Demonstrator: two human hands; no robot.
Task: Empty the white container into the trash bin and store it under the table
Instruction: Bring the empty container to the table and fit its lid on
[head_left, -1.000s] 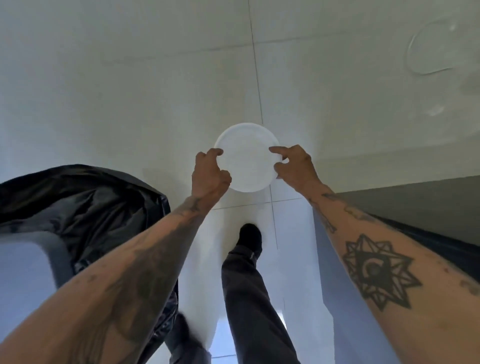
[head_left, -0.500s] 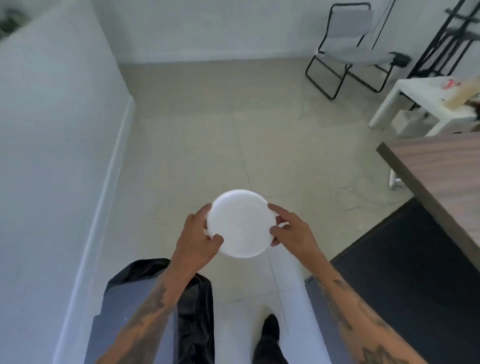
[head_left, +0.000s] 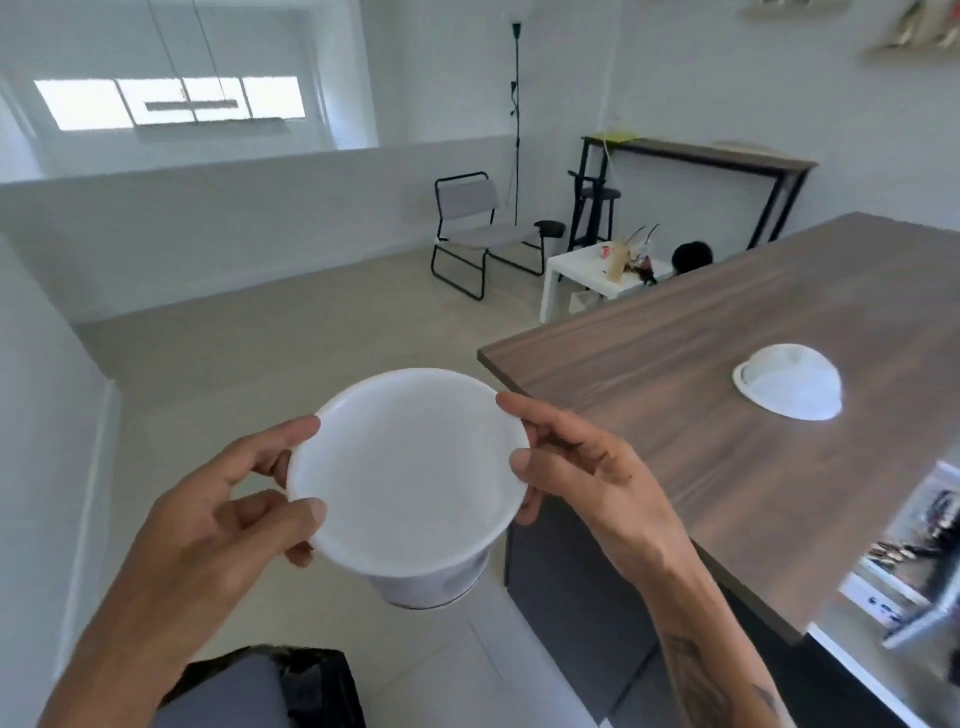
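White container (head_left: 410, 467) sits upright in both your hands, mouth toward you, nothing visible inside. Your left hand (head_left: 228, 514) pinches the left rim, thumb on top, fingers curled under. Your right hand (head_left: 587, 467) clamps the right rim the same way. You hold it in the air just off the near-left corner of the wooden table (head_left: 727, 415). Trash bin (head_left: 270, 686), black liner, sits below at the frame's bottom edge. White lid (head_left: 789, 382) lies mid-table, well apart.

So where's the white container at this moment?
Centre of the head view: the white container is upright, mouth up, held at its rim between both hands, left of the wooden table, above the trash bin.
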